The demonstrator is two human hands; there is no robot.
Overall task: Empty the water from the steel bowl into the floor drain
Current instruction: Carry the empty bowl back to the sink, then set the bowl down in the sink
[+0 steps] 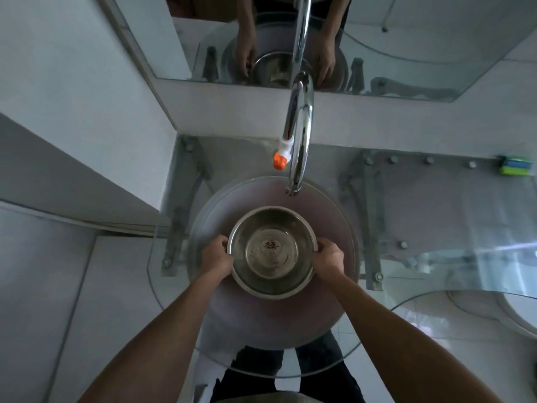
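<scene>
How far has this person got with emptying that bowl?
Barely started. Both hands, left hand and right hand, grip the rim of the steel bowl, upright over the glass basin. Nothing is poured yet; carrying it to the floor drain, out of view, remains.

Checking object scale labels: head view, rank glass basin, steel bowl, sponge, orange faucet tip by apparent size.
1. Glass basin
2. Steel bowl, held in both hands, nearer the camera than the basin
3. Sponge
4. Orange faucet tip; close to the sponge in apparent size, so that order is unsure.

Both arms extended, left hand (pixel 216 255) and right hand (pixel 328 257) curled, gripping
</scene>
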